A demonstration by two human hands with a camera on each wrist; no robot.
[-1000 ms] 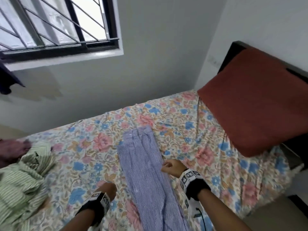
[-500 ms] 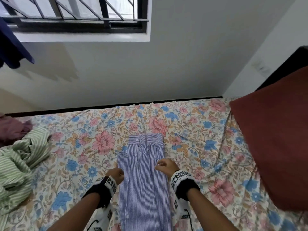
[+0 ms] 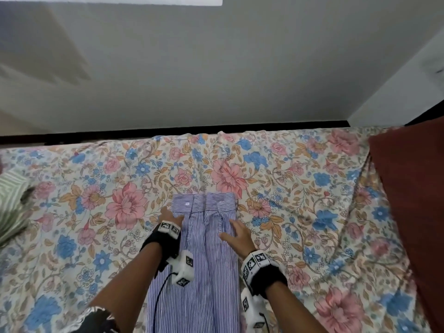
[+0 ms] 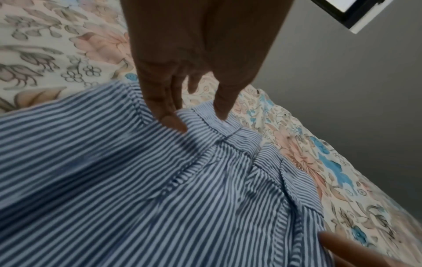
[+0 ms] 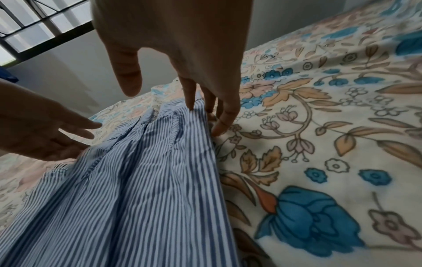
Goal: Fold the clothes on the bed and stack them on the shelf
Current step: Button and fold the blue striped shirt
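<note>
Shirt point(image 3: 204, 248), blue/white stripes, lies flat on the bed point(image 3: 300, 188) as a long narrow strip, sleeves folded in w/ both cuffs point(image 3: 203, 201) side by side at the far end. Strip runs from the cuffs back toward me, between my arms, approx mid-bed.

My left hand point(image 3: 171, 216) is on the shirt's left edge just below the left cuff. Fingers straight, spread, tips down on the fabric; in the left wrist view one fingertip point(image 4: 174, 122) presses into a crease near the cuff seam. Not gripping anything, hand is relaxed and flat.

My right hand point(image 3: 236, 233) is on the right edge, a bit nearer to me than the left. Fingers straight too; in the right wrist view the fingertips point(image 5: 222, 124) touch right at the shirt's edge where it meets the sheet, thumb off the fabric. No pinch, nothing held.

Both wrists have black straps w/ marker blocks.

Sheet is a floral print, pink/blue flowers, orange leaves. Green striped garment point(image 3: 12, 207) lies crumpled at the far left of the bed, well apart from the shirt. Dark red pillow point(image 3: 413, 200) at the right edge. Plain wall point(image 3: 216, 68) behind the bed; window bars point(image 5: 34, 27) show in the right wrist view.
</note>
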